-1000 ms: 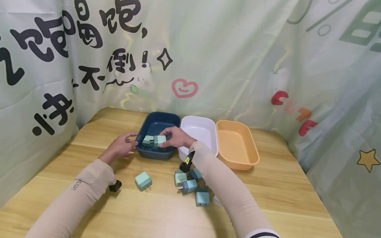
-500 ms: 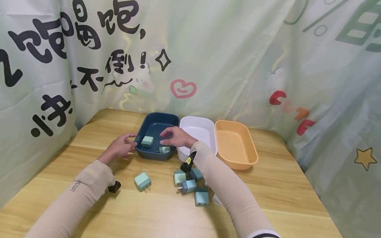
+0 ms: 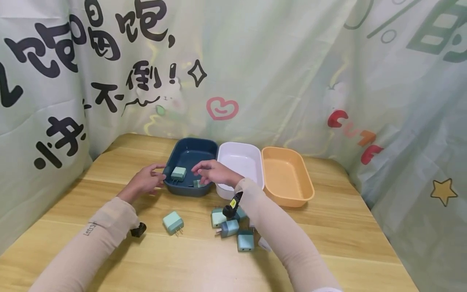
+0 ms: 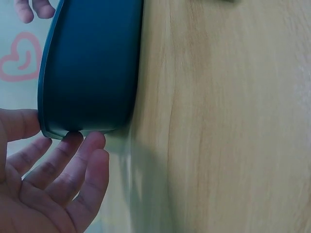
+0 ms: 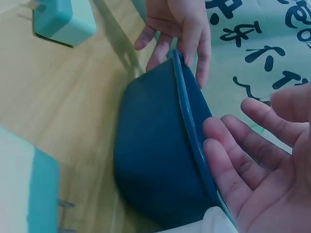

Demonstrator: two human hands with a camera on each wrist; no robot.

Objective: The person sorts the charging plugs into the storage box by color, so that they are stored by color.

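My left hand (image 3: 146, 179) touches the left end of a navy blue bin (image 3: 193, 153) with thumb and fingertips, its fingers spread and relaxed. Above the bin's front right side hovers my right hand (image 3: 216, 173), fingers loosely bent and holding nothing. Inside the bin lie two plug adapters: a mint green one (image 3: 178, 173) at the left, and a second adapter (image 3: 198, 183) partly hidden below my right hand. In the right wrist view, the right fingertips (image 5: 218, 145) are at the bin's rim.
A white bin (image 3: 241, 160) and an orange bin (image 3: 286, 174) stand right of the navy one. Another mint adapter (image 3: 173, 222) lies on the wooden table (image 3: 153, 263). Several adapters (image 3: 229, 228) are clustered beneath my right forearm. A patterned curtain (image 3: 277, 73) hangs behind.
My right hand let go of the second adapter, which dropped into the navy bin, and its fingers have since drawn back slightly. The left hand stays at the bin.
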